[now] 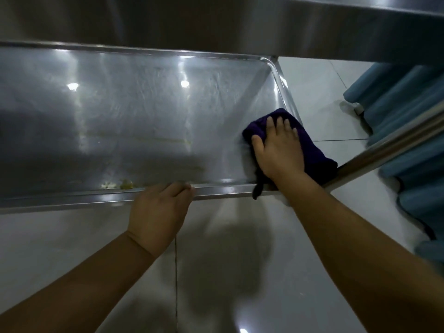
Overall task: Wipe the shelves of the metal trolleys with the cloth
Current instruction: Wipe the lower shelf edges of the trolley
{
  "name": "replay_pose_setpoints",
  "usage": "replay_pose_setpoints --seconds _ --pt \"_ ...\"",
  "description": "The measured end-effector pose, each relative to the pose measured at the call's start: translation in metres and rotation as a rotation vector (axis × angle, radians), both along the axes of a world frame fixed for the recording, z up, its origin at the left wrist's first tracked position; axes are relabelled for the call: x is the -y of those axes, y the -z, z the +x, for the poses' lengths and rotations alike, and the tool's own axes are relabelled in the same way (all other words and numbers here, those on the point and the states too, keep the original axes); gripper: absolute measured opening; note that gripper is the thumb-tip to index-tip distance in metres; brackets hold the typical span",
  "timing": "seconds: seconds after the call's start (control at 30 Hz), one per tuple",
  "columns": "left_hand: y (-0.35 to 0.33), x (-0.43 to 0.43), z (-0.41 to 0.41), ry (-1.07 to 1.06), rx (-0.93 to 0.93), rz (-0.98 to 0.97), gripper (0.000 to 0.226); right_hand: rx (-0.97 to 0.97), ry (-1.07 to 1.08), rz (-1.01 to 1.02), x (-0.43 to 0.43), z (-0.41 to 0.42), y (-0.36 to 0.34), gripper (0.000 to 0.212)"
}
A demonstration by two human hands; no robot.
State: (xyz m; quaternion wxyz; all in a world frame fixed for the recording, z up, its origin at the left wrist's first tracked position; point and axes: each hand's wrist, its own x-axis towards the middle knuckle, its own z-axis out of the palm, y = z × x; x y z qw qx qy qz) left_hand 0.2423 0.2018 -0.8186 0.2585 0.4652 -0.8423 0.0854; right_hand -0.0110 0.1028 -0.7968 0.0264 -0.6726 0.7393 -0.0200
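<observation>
Pale glossy floor tiles run beneath you, and a blue pleated curtain hangs at the right edge. Ahead stands a stainless steel trolley: its upper shelf crosses the top of the view, and its lower shelf, a shallow tray with raised edges, lies below, catching ceiling lights as bright spots.

Your right hand lies palm down on the dark purple cloth in the shelf's right near corner. Its 4 fingers are straight and slightly spread, the thumb is held out to the left, and the hand presses the cloth flat onto the metal. The cloth reaches the right wall of the tray, and 1 loose tail hangs over the front rim, just beside the trolley's round upright post.

Your left hand grips that front rim near its middle, fingers curled together over the edge.

Yellowish residue sits on the shelf against the rim, just left of your left hand, and faint streaks mark the steel further in.
</observation>
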Motion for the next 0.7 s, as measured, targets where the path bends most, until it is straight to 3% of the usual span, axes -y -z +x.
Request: replay_pose_setpoints --seconds 0.2,0.3,0.4,0.5,0.7 --pt "0.002 0.001 0.004 0.01 0.014 0.027 0.009 -0.002 0.013 0.01 0.002 0.11 0.007 0.068" --pt "0.001 -0.006 0.017 0.074 0.021 0.038 0.023 0.006 -0.035 0.016 0.006 0.129 0.007 0.066" --pt "-0.001 -0.015 0.033 0.057 0.071 0.039 0.017 0.053 -0.172 0.007 0.006 0.104 0.006 0.064" --pt "-0.001 -0.017 0.04 -0.008 0.094 0.047 0.026 0.103 -0.27 0.02 0.001 0.052 0.003 0.061" --pt "0.001 -0.017 0.033 -0.043 0.077 -0.023 0.023 0.04 -0.115 0.108 -0.04 -0.015 -0.001 0.059"
